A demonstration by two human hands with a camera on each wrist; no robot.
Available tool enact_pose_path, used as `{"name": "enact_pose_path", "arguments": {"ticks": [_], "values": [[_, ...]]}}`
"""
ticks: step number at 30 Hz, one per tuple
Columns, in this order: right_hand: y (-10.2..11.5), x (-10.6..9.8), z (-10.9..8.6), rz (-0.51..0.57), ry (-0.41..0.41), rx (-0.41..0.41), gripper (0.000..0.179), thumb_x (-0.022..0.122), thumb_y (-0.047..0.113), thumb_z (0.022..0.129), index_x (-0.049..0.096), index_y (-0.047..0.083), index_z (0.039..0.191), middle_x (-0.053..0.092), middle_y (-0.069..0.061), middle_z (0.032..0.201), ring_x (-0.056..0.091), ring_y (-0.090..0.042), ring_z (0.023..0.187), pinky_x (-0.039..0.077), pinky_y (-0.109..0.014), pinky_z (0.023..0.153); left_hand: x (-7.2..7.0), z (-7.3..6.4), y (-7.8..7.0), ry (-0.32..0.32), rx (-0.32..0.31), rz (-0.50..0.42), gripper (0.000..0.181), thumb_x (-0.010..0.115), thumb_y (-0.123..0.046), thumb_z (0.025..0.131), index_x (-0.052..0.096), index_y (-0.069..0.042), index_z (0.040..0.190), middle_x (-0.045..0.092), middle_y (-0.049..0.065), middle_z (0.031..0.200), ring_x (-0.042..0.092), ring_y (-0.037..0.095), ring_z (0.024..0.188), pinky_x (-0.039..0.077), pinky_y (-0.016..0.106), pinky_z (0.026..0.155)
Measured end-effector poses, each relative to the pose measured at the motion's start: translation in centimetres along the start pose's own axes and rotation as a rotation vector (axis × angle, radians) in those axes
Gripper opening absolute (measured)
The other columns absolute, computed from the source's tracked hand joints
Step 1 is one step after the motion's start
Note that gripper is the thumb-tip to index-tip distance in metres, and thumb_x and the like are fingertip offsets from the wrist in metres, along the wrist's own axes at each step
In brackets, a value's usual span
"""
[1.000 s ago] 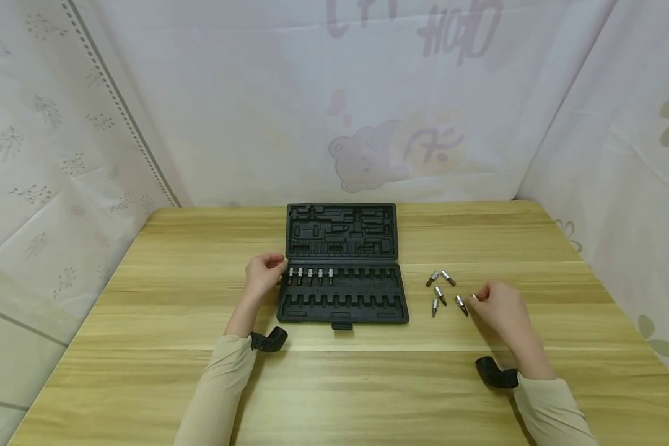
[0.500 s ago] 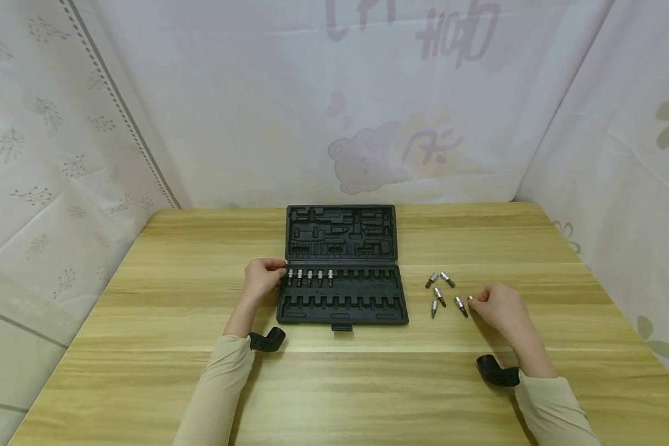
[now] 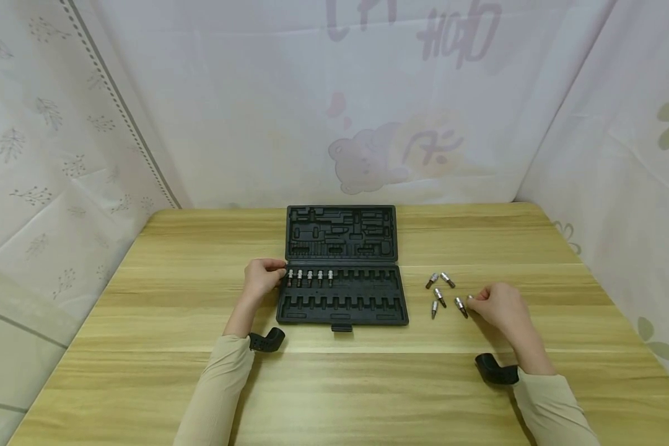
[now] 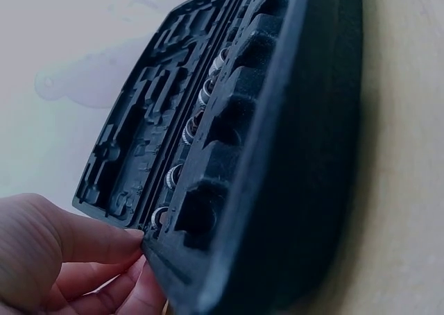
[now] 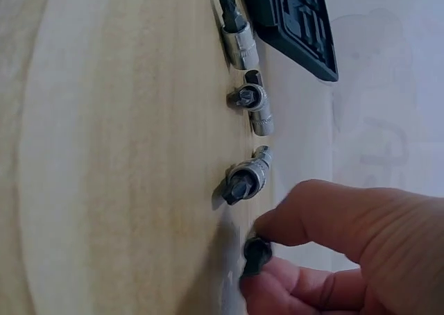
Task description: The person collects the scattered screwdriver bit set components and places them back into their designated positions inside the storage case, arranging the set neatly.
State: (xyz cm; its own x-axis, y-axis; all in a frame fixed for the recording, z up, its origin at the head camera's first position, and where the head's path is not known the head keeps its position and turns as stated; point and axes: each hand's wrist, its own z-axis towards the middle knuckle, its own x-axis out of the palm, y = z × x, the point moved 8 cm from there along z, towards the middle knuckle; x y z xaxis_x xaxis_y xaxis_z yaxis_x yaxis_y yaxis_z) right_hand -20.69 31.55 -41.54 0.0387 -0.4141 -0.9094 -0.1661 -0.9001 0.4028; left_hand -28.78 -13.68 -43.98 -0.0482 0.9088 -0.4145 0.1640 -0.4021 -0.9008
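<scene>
A black bit socket case [image 3: 370,286] lies unfolded on the table, its lid [image 3: 341,232] at the back. Several silver bit sockets [image 3: 310,277] fill the left end of its upper row. At the case's left edge, near the hinge, my left hand [image 3: 262,280] grips the corner between thumb and fingers, as the left wrist view shows. My right hand [image 3: 500,305] pinches a bit socket [image 5: 257,254], its dark tip sticking out between thumb and fingers, low over the table. Just left of it lie several loose bit sockets [image 3: 440,297], pointing different ways.
Slots in the case's lower row [image 3: 336,302] hold no bit sockets. A latch [image 3: 342,327] juts from the case's front edge. Each wrist wears a black camera mount [image 3: 267,340]. Printed cloth [image 3: 368,99] hangs behind the wooden table [image 3: 362,390] and at both sides.
My right hand has shifted very slightly left with the pinched bit socket. My left hand stays at the case's edge, and the loose bit sockets have not moved.
</scene>
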Motion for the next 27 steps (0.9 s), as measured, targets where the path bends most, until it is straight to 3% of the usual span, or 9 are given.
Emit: {"name": "enact_pose_path", "arguments": {"ticks": [10, 17, 23, 27], "values": [[1.0, -0.7, -0.1, 0.056, -0.066, -0.021, 0.023, 0.066, 0.024, 0.078, 0.062, 0.006, 0.063, 0.056, -0.001, 0.061, 0.047, -0.018, 0.058, 0.036, -0.029, 0.05, 0.0, -0.1, -0.2, -0.004, 0.014, 0.023, 0.021, 0.06, 0.002, 0.085, 0.069, 0.006, 0.105, 0.067, 0.022, 0.098, 0.061, 0.017, 0.069, 0.051, 0.024, 0.059], [2.9, -1.3, -0.1, 0.067, -0.105, -0.069, 0.023, 0.069, 0.023, 0.077, 0.063, 0.005, 0.063, 0.058, 0.0, 0.06, 0.048, -0.017, 0.057, 0.037, -0.029, 0.052, 0.0, -0.1, -0.1, -0.001, 0.015, 0.005, 0.021, 0.06, 0.003, 0.085, 0.069, 0.007, 0.104, 0.067, 0.023, 0.097, 0.064, 0.021, 0.072, 0.053, 0.028, 0.062], [4.0, -1.1, 0.1, 0.094, -0.078, -0.051, 0.02, 0.065, 0.021, 0.077, 0.065, 0.004, 0.068, 0.06, 0.0, 0.061, 0.049, -0.017, 0.057, 0.037, -0.029, 0.05, -0.1, -0.1, -0.2, -0.012, 0.045, -0.011, 0.018, 0.061, 0.005, 0.083, 0.071, 0.006, 0.098, 0.068, 0.019, 0.089, 0.063, 0.02, 0.067, 0.054, 0.03, 0.06], [4.8, -1.0, 0.2, 0.107, -0.066, -0.059, 0.02, 0.064, 0.021, 0.078, 0.066, 0.002, 0.071, 0.059, 0.001, 0.061, 0.048, -0.016, 0.056, 0.037, -0.028, 0.049, 0.0, 0.0, -0.1, -0.007, 0.028, 0.0, 0.02, 0.06, 0.004, 0.084, 0.069, 0.007, 0.102, 0.067, 0.022, 0.095, 0.064, 0.022, 0.072, 0.054, 0.03, 0.063]]}}
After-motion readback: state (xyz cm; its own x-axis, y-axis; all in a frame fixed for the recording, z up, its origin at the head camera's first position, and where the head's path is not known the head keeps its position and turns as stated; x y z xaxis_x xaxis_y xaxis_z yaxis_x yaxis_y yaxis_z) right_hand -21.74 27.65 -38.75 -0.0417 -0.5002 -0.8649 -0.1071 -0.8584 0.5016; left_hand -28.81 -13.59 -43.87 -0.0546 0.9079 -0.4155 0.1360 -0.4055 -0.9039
